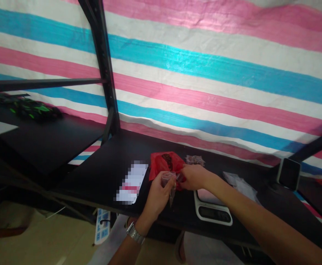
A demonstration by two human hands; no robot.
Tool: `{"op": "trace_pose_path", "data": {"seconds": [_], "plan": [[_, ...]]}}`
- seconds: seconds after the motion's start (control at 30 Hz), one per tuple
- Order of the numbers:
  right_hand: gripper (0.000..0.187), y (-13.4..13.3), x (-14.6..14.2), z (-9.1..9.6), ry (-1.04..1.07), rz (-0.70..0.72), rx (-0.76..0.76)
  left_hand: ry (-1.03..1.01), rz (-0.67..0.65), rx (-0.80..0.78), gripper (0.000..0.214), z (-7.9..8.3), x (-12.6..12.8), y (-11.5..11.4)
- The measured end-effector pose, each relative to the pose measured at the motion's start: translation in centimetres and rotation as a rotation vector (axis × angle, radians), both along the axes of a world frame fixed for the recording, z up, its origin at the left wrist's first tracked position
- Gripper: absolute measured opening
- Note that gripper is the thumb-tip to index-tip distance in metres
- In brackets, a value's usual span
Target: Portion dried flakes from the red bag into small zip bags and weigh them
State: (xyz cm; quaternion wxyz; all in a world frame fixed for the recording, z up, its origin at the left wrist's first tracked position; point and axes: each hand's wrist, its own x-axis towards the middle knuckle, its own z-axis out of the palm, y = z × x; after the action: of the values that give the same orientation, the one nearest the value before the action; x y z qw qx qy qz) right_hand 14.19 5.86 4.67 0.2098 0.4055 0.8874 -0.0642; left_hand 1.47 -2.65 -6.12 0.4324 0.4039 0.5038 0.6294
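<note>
My left hand (158, 192) is closed around a small clear plastic bag (172, 195), which hangs down from the fingers. Close beside it, my right hand (193, 177) has its fingers pinched together at the bag's mouth. What lies between those fingers is too small to make out. Just behind both hands sits an open red plastic bag (157, 162) with dark brown bits (167, 160) inside. A small filled clear packet (195, 160) lies behind my right hand. Under my right forearm stands a white digital scale (197, 209), partly covered by the arm.
Flat clear bags (240, 186) lie right of the scale. A dark-screened device (288, 173) stands farther right. Left of the red bag is a white sheet or card (139, 180), partly blurred. A black shelf post (108, 73) rises at left; a green-black toy car (36, 108) sits beyond it.
</note>
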Motion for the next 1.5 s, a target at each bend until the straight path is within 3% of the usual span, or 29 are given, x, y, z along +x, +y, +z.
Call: {"op": "trace_pose_path", "data": {"seconds": [0.13, 0.3, 0.5, 0.67, 0.9, 1.07, 1.2, 1.33, 1.5], "plan": [[0.024, 1.7, 0.8, -0.7, 0.1, -0.017, -0.198, -0.074, 0.03, -0.001, 0.055, 0.0, -0.6, 0.2], [0.029, 3.1, 2.2, -1.2, 0.27, -0.073, -0.412, -0.079, 0.036, 0.019, 0.05, 0.0, -1.1, 0.3], [0.039, 3.4, 3.6, -1.0, 0.427, -0.194, -0.52, 0.051, 0.008, 0.055, 0.034, 0.4, -1.6, 0.1], [0.06, 3.2, 4.1, -0.1, 0.599, -0.28, -0.602, 0.137, -0.066, 0.041, 0.027, 0.9, -1.6, -0.3], [0.042, 1.5, 3.1, 0.8, 0.624, -0.128, -0.366, 0.201, -0.069, 0.02, 0.025, 0.9, -1.0, -0.2], [0.023, -0.8, 2.0, 1.6, 0.492, 0.006, 0.062, 0.197, -0.053, 0.001, 0.026, 0.8, -0.7, 0.0], [0.029, -2.6, 1.3, 2.5, 0.281, 0.064, 0.31, 0.201, -0.045, 0.005, 0.025, 0.8, -0.6, 0.1], [0.029, -3.6, 0.6, 3.2, 0.188, 0.144, 0.409, 0.217, -0.017, -0.007, 0.025, 1.0, -0.5, 0.1], [0.03, -3.8, 0.5, 3.4, 0.17, 0.15, 0.429, 0.211, -0.012, -0.012, 0.025, 1.2, -0.5, 0.2]]}}
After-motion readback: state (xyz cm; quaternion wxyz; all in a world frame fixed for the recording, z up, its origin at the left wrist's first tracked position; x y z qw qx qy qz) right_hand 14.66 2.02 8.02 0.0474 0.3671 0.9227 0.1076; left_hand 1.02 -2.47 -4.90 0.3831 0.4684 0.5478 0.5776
